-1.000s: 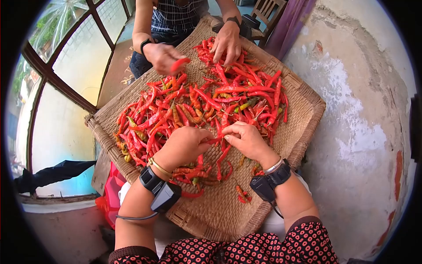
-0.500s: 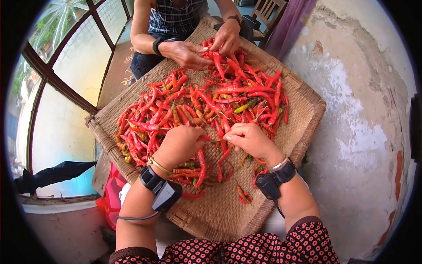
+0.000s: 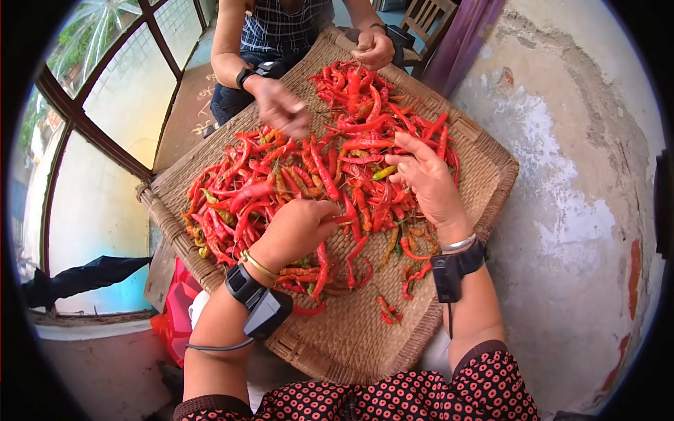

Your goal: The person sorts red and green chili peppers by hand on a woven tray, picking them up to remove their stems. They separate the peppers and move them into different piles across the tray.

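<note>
Red chili peppers (image 3: 235,189) lie heaped on a woven basket tray (image 3: 358,337), with a few green and orange ones among them. My left hand (image 3: 298,228) is closed at the near side of the heap, its thumb and finger pinched on a red chili pepper (image 3: 342,220) that shows only in small part. Over the right part of the heap, my right hand (image 3: 430,184) is raised with its fingers apart and nothing visible in them. Just beyond its fingertips lies a yellow-green chili pepper (image 3: 384,172).
Across the tray sits a person, one hand (image 3: 281,109) blurred above the heap and the other hand (image 3: 373,49) at the tray's far edge. Framed windows (image 3: 105,175) stand at left, a peeling wall (image 3: 562,175) at right. A wooden chair (image 3: 427,28) is behind.
My right hand has moved away from my left, up and to the right, and its fingers have opened. The other person's hands have separated, one swinging down over the heap.
</note>
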Demonstrator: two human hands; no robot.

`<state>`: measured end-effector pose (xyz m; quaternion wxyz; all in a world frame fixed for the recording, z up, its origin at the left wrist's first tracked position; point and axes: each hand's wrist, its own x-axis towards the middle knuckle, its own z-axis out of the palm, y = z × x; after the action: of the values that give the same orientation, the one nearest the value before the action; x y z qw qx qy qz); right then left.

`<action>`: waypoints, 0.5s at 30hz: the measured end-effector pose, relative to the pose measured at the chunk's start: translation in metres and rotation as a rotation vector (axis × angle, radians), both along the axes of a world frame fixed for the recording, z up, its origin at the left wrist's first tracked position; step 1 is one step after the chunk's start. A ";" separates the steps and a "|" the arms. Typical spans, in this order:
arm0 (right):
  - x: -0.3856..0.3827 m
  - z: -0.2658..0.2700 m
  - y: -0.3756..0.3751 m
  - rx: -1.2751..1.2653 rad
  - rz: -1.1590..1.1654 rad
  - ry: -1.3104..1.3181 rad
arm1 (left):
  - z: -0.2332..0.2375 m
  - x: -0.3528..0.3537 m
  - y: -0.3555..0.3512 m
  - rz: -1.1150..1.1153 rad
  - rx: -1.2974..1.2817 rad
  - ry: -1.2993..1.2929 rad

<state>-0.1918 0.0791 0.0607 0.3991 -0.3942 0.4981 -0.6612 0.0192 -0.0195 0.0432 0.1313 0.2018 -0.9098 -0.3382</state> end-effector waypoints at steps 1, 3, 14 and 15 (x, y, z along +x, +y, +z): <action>-0.003 -0.007 -0.002 0.100 -0.080 0.085 | 0.002 -0.001 0.001 0.000 -0.001 0.000; 0.000 -0.015 -0.001 0.182 -0.057 0.146 | 0.004 -0.002 0.002 0.049 0.228 0.091; 0.027 -0.016 0.009 0.463 0.472 0.304 | 0.004 -0.004 0.004 0.010 0.413 0.095; 0.022 -0.014 0.010 0.499 0.493 0.362 | 0.009 -0.002 0.002 0.075 0.196 0.011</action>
<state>-0.1696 0.0892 0.0468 0.5351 -0.5030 0.5962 -0.3242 0.0168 -0.0174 0.0520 0.1287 0.2456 -0.8634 -0.4214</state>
